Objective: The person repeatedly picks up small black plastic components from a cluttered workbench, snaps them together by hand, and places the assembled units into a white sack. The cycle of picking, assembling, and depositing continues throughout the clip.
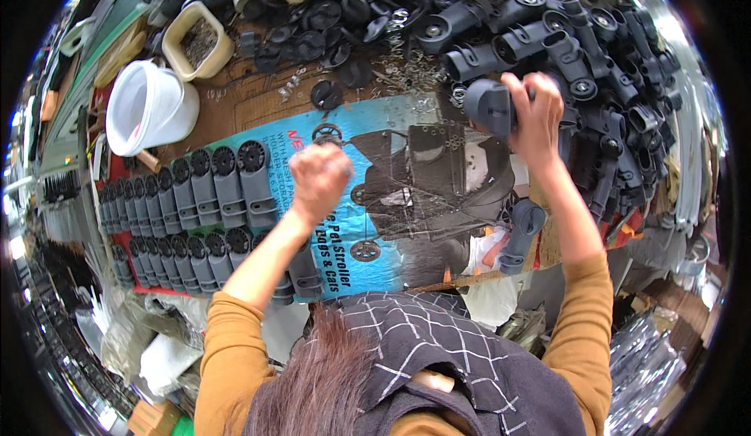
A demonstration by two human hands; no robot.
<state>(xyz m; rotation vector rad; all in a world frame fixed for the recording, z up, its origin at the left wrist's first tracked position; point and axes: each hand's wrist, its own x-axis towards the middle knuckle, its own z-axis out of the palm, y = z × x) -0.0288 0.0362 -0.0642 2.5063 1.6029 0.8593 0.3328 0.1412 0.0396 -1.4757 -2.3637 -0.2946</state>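
Note:
My right hand (538,111) grips a dark grey plastic housing (490,107) with a rounded end, lifted over the right side of the bench beside a pile of similar housings (540,37). Over the blue printed cardboard (383,123) is my left hand (321,182), its fingers curled closed; whatever they hold, if anything, is hidden. One single grey housing (522,233) lies near the cardboard's right front corner. Left of my left hand, several grey housings with round black discs (252,157) stand in two rows.
Loose black round caps (325,94) and small metal springs (399,20) are scattered at the back. A white bucket (156,111) and a cream tub (195,41) of small parts stand at the back left. Clear plastic bags (125,326) hang below the bench's front left.

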